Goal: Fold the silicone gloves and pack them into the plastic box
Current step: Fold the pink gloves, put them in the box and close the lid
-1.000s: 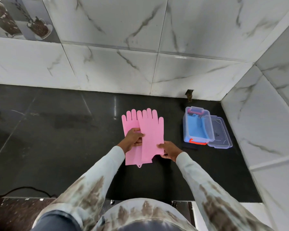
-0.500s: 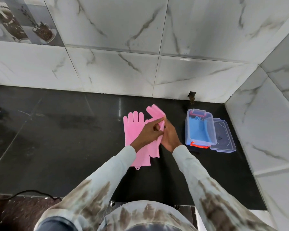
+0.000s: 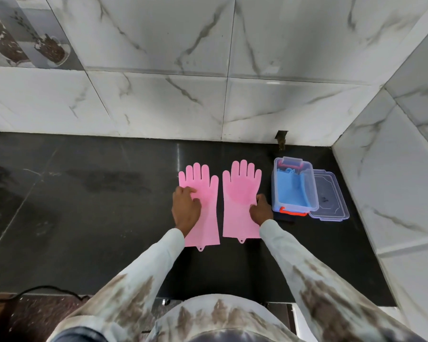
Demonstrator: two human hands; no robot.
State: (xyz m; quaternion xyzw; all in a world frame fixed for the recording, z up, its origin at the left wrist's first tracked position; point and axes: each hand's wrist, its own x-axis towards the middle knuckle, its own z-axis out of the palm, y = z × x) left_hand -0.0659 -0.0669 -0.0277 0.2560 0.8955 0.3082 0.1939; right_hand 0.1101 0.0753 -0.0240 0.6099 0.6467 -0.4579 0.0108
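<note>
Two pink silicone gloves lie flat side by side on the black counter, fingers pointing to the wall. My left hand (image 3: 185,207) rests on the left pink glove (image 3: 205,193), fingers curled at its left edge. My right hand (image 3: 260,209) presses the right edge of the right pink glove (image 3: 240,193). To the right stands the clear plastic box (image 3: 277,193) with a red handle, and blue gloves (image 3: 292,191) lie inside it.
The box's clear lid (image 3: 330,198) lies on the counter just right of the box, near the corner wall. Marble tile walls close the back and right. A black cable (image 3: 47,290) runs along the counter's front edge at the left.
The upper pink glove, stacked on the other a second ago, was lifted and laid down to the right. Both gloves now lie apart and flat, one hand on each.
</note>
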